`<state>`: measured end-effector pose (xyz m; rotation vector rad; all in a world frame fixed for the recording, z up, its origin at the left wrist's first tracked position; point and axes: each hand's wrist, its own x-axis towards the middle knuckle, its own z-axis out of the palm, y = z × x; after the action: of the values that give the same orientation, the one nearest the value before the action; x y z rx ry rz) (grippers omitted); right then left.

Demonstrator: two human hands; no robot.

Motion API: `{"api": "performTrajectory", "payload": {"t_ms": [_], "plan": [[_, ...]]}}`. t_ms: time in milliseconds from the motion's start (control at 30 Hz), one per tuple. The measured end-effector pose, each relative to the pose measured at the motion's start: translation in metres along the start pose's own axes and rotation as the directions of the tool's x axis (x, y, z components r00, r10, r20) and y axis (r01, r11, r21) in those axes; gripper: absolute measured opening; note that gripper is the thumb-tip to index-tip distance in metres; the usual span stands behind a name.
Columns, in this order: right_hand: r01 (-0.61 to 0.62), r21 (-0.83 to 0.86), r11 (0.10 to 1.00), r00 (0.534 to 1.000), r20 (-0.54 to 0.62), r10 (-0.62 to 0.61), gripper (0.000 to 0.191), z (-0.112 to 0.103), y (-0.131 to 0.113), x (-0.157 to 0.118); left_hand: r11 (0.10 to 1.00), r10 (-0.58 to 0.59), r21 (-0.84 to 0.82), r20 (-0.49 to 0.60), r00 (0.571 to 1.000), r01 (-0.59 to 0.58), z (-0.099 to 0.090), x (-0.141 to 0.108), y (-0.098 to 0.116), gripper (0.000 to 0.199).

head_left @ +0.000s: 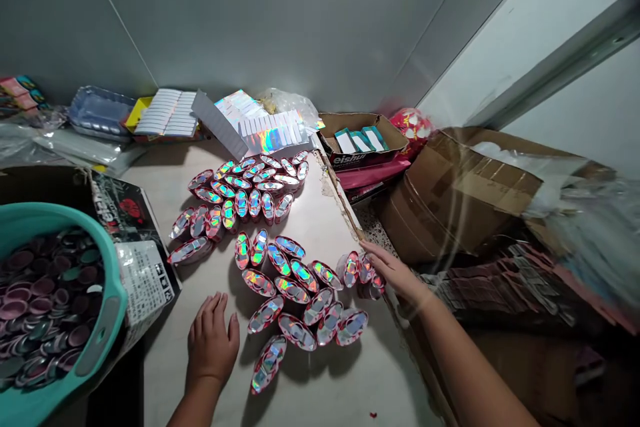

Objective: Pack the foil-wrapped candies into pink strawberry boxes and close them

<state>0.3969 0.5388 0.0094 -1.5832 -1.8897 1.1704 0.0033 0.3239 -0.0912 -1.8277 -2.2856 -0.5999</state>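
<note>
Many small oval packs with shiny, rainbow-reflecting tops and red sides stand on the white tabletop. A tight cluster of packs sits toward the back, and looser packs spread nearer to me. My left hand rests palm down left of the near packs, fingers stretched out and thumb apart, holding nothing. At the table's right edge, my right hand reaches forward with fingers extended, alongside a small group of packs. Its inner side seems to touch them; its palm is hidden.
A teal basket full of small round pieces stands at left, beside a printed carton. Striped white cards and holographic sheets lie along the back. An open box and a large cardboard box stand right.
</note>
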Motion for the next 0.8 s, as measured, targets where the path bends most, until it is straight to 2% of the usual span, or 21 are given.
{"api": "performTrajectory", "payload": {"t_ms": [67, 133, 233, 333, 400, 500, 533, 567, 600, 667, 700, 733, 800], "plan": [[-0.02, 0.113, 0.993, 0.995, 0.099, 0.009, 0.062, 0.012, 0.004, -0.001, 1.0, -0.013, -0.004, 0.017, 1.0, 0.013, -0.001, 0.0, 0.001, 0.038], [-0.007, 0.152, 0.988, 0.978, 0.207, -0.025, 0.062, 0.034, -0.005, 0.0, 1.0, -0.024, -0.01, 0.021, 0.999, 0.024, -0.001, 0.0, 0.001, 0.038], [0.053, 0.208, 0.977, 0.927, 0.354, -0.126, 0.064, 0.068, -0.029, 0.001, 0.999, -0.036, -0.023, 0.038, 0.999, 0.037, 0.001, -0.001, -0.003, 0.038], [0.116, 0.252, 0.961, 0.869, 0.443, -0.221, 0.065, 0.09, -0.047, -0.012, 0.996, -0.064, -0.06, 0.101, 0.993, 0.07, 0.004, -0.006, -0.009, 0.042], [0.153, 0.285, 0.946, 0.804, 0.52, -0.287, 0.062, 0.101, -0.054, -0.027, 0.992, -0.1, -0.069, 0.131, 0.986, 0.11, 0.007, -0.011, -0.014, 0.046], [0.213, 0.365, 0.906, 0.639, 0.65, -0.412, 0.052, 0.113, -0.063, -0.042, 0.992, -0.111, -0.049, 0.121, 0.987, 0.117, 0.012, -0.018, -0.02, 0.045], [0.243, 0.367, 0.898, 0.608, 0.663, -0.436, 0.047, 0.115, -0.066, -0.038, 0.994, -0.096, -0.045, 0.108, 0.989, 0.101, 0.014, -0.019, -0.021, 0.045], [0.281, 0.346, 0.895, 0.619, 0.648, -0.444, 0.044, 0.114, -0.071, -0.028, 0.996, -0.079, -0.044, 0.096, 0.992, 0.084, 0.016, -0.02, -0.022, 0.046], [0.323, 0.294, 0.899, 0.672, 0.598, -0.437, 0.045, 0.111, -0.078, -0.011, 0.997, -0.066, -0.042, 0.085, 0.994, 0.07, 0.018, -0.021, -0.023, 0.048], [0.383, 0.108, 0.917, 0.835, 0.383, -0.394, 0.056, 0.099, -0.095, 0.044, 0.998, -0.05, -0.039, 0.068, 0.996, 0.053, 0.02, -0.021, -0.024, 0.052], [0.389, -0.011, 0.921, 0.89, 0.261, -0.373, 0.057, 0.092, -0.106, 0.079, 0.998, -0.05, -0.038, 0.061, 0.997, 0.052, 0.02, -0.022, -0.024, 0.053], [0.388, -0.134, 0.912, 0.916, 0.167, -0.365, 0.057, 0.084, -0.117, 0.117, 0.998, -0.054, -0.038, 0.057, 0.997, 0.056, 0.021, -0.022, -0.024, 0.054], [0.381, -0.332, 0.863, 0.924, 0.122, -0.362, 0.055, 0.072, -0.14, 0.193, 0.996, -0.071, -0.041, 0.059, 0.996, 0.073, 0.02, -0.022, -0.023, 0.054]]}}
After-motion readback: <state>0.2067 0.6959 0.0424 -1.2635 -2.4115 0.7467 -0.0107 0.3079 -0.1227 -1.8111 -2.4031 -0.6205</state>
